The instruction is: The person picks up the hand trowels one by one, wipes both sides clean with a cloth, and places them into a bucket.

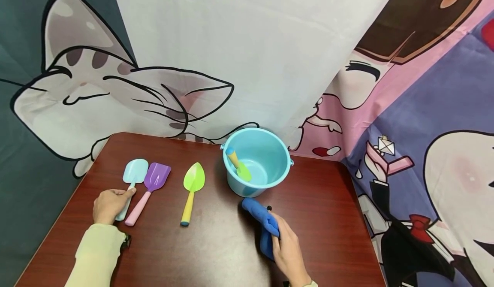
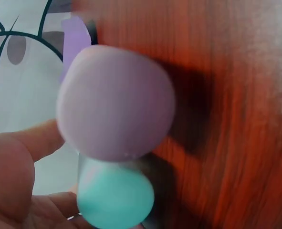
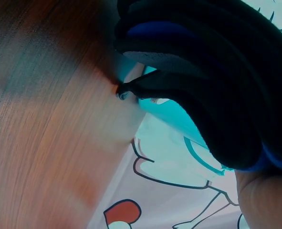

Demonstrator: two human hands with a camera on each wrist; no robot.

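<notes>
My left hand (image 1: 109,204) pinches the handle of a light blue toy shovel (image 1: 136,171) at the table's left side. Close beside it lies a purple toy shovel (image 1: 157,176) with a pink handle; that handle's rounded end (image 2: 116,102) looms large in the left wrist view, above the shovel's turquoise handle end (image 2: 114,195). My right hand (image 1: 287,248) grips a folded blue cloth (image 1: 256,209) in front of the bucket. Its folds (image 3: 212,62) look nearly black in the right wrist view and cover most of the fingers.
A light blue bucket (image 1: 240,187) stands upright near the back edge, holding a small green trowel (image 1: 244,172) with a yellow and blue handle. A larger green trowel (image 1: 194,177) lies mid-table. Printed cloth (image 1: 251,42) hangs behind the brown table (image 1: 216,252).
</notes>
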